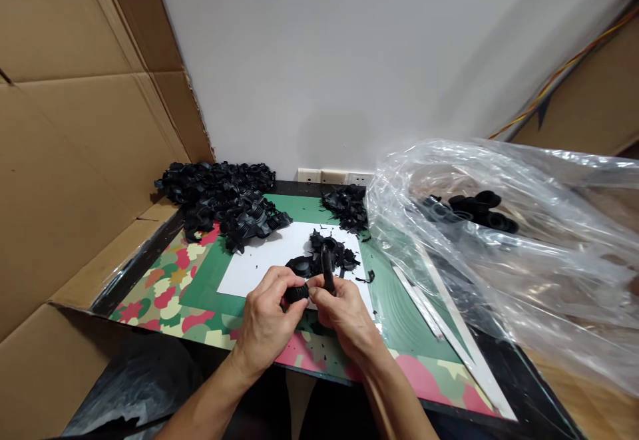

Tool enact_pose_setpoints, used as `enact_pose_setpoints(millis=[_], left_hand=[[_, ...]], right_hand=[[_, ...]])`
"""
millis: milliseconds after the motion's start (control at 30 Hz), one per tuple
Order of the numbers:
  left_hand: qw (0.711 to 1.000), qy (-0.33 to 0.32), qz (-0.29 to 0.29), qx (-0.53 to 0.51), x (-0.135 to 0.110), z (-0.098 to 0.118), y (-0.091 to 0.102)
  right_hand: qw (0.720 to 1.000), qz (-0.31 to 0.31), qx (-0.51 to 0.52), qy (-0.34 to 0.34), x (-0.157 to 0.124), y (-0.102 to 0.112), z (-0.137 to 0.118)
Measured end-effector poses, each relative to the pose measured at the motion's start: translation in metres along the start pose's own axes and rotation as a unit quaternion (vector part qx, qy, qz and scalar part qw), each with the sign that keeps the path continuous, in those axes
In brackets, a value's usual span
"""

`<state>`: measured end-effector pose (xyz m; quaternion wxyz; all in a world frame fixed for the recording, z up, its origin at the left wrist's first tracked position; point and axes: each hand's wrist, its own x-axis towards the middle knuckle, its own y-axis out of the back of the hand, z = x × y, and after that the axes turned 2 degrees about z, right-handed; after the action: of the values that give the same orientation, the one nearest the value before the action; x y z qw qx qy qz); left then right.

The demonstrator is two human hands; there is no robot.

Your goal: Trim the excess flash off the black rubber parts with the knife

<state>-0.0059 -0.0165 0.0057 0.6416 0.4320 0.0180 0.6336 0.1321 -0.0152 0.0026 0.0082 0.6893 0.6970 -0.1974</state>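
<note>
Over the front of the table, my left hand (272,307) is closed around a black ribbed rubber part (296,293), with its ridges showing between thumb and fingers. My right hand (340,303) grips a dark tool with a curved handle (327,268) that rises above the fist. Its working end is hidden, and the right fingertips meet the ribbed part. Just behind both hands, black rubber pieces and scraps (339,253) lie on a white sheet (269,243).
A large heap of black ribbed pieces (219,187) stands at the back left. Black scraps (347,206) lie at the back centre. At right, a clear plastic bag (524,273) holds black rubber parts (479,207). White strips (444,333) lie nearby; cardboard (90,134) walls the left.
</note>
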Motion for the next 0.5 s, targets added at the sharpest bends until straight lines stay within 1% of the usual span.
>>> enact_pose_setpoints(millis=[133, 233, 367, 500], left_hand=[[1.0, 0.01, -0.001, -0.005, 0.0009, 0.0008, 0.0], [1.0, 0.018, 0.0, -0.002, 0.0014, 0.0009, 0.0001], [1.0, 0.021, 0.0, 0.015, 0.0015, 0.001, 0.0005], [0.999, 0.008, 0.001, 0.046, 0.0021, 0.0032, 0.0008]], right_hand=[[0.997, 0.006, 0.071, -0.023, -0.0001, -0.0001, 0.0004], [0.996, 0.019, 0.085, -0.026, 0.0002, 0.0004, 0.0009], [0.998, 0.017, 0.062, -0.012, 0.0, 0.0019, 0.002], [1.0, 0.023, 0.005, 0.014, -0.0003, 0.0035, 0.0038]])
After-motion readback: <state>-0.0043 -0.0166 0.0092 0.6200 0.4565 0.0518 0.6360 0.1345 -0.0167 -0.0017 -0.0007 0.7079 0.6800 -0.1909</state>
